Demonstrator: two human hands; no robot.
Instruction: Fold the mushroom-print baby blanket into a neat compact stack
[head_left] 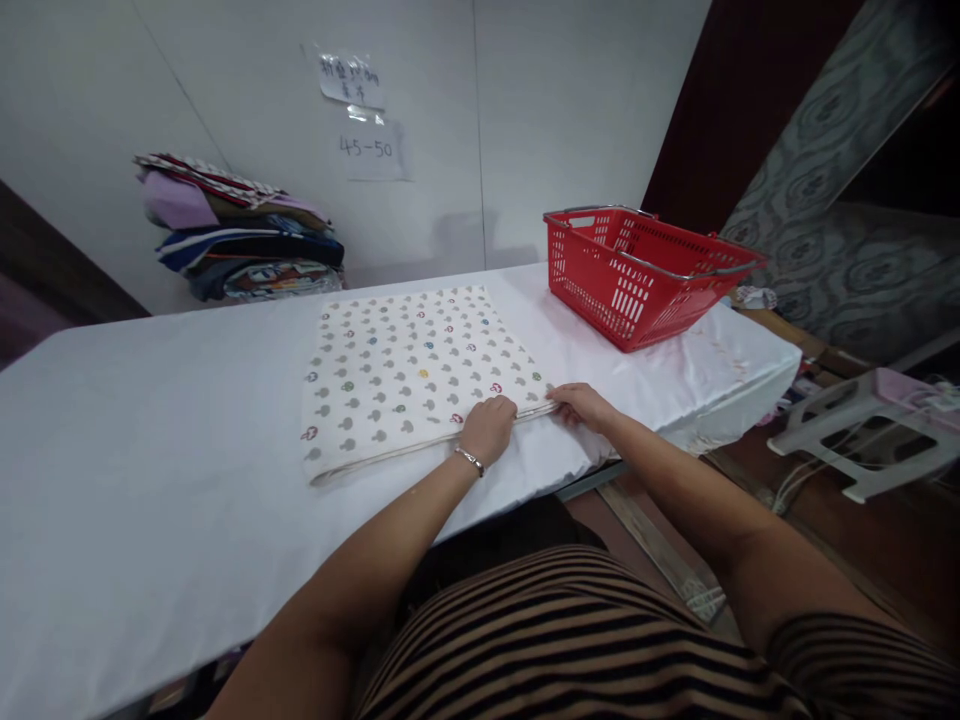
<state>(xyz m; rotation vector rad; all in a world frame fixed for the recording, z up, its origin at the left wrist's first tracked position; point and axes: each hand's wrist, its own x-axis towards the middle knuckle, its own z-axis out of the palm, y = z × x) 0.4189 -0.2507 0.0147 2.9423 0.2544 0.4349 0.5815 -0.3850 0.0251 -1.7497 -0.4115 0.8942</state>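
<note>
A folded white cloth (405,365) printed with small grey and coloured mushroom shapes lies flat on the white-covered table (165,430). Its layered front edge faces me. My left hand (489,428), with a bracelet at the wrist, is closed on that edge right of its middle. At the cloth's near right corner, my right hand (582,405) pinches the edge between thumb and fingers. The fingertips of both hands are partly hidden.
A red plastic basket (637,280) with metal handles stands at the table's right. Folded fabrics (247,235) are stacked at the back left by the wall. A plastic stool (877,425) stands on the floor at right. Paper notes (367,150) hang on the wall.
</note>
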